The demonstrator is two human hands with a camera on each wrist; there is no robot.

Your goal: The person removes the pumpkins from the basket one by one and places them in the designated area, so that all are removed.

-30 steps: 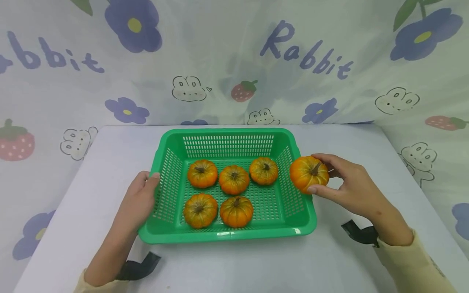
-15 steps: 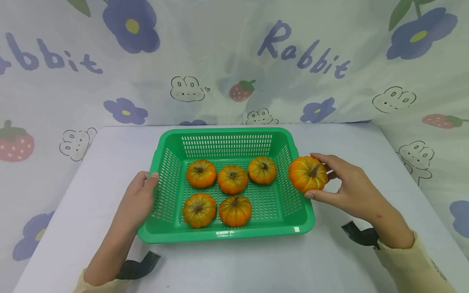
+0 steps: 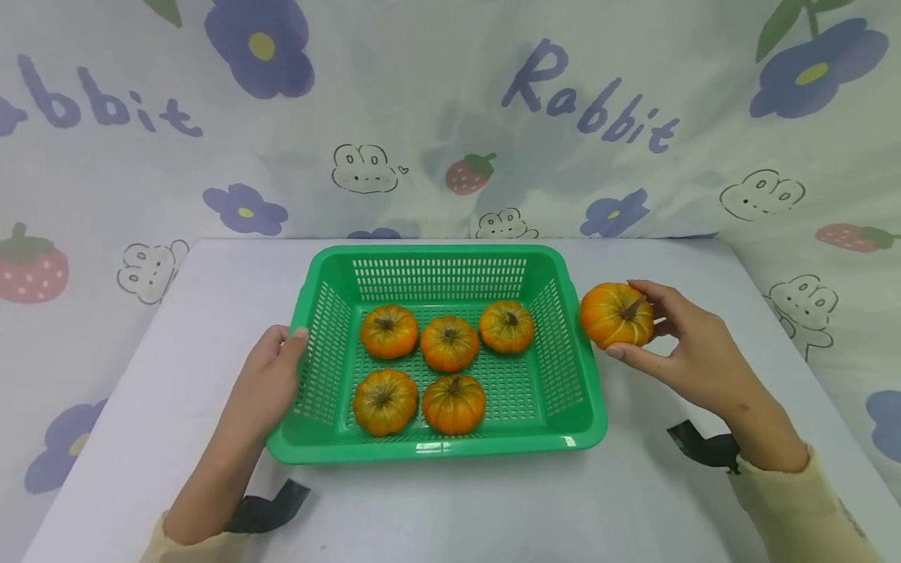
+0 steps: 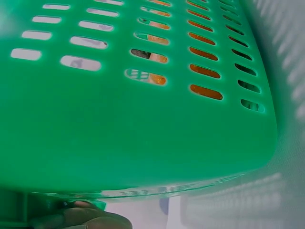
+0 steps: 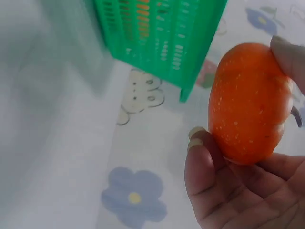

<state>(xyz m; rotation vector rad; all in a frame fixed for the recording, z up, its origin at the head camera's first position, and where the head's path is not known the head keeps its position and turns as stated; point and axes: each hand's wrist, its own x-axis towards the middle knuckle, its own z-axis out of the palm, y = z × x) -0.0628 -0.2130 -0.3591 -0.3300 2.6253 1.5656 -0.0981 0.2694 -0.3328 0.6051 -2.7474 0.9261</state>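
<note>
Your right hand (image 3: 693, 352) grips a pumpkin (image 3: 616, 315); your left hand (image 3: 271, 381) clasps the basket (image 3: 450, 450) rim, five pumpkins between them.

Head view: positioned above the near edge of the table (image 3: 450, 508), facing forward and down; it covers the whole green basket (image 3: 436, 450), both hands and the printed backdrop cloth (image 3: 450, 117) at the far side. Left wrist view: set very close to the basket's left outer wall (image 4: 133, 133), which fills nearly the frame. Right wrist view: set low on the right, close behind the held pumpkin (image 5: 248, 105), facing left toward a basket corner (image 5: 186, 47). All three views share the basket; head and right wrist views share the pumpkin
</note>
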